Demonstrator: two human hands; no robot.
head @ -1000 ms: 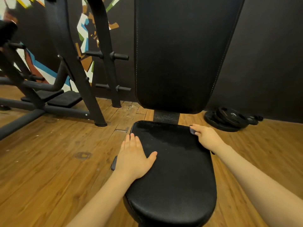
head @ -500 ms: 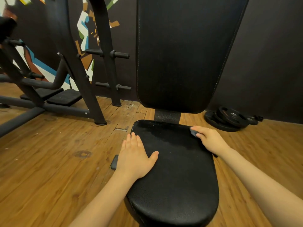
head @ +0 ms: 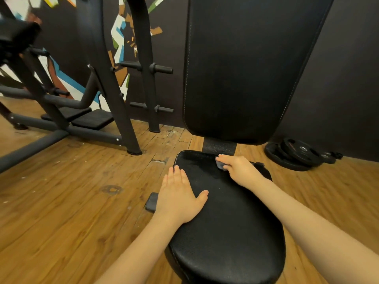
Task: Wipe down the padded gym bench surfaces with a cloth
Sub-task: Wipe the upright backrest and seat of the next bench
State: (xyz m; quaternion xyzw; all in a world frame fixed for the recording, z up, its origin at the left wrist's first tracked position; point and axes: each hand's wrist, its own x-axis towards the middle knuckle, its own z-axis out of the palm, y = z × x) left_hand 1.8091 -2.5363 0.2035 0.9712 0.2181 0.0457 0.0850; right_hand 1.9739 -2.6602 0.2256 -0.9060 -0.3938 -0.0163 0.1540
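On the black padded seat (head: pixel 229 232), your left hand (head: pixel 178 198) lies flat, fingers straight; your right hand (head: pixel 239 169) pinches the grey cloth (head: pixel 220 165) against the seat's rear edge.

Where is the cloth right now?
In the head view the cloth sits under the right hand at the far right corner of the seat pad, just below the backrest pad.
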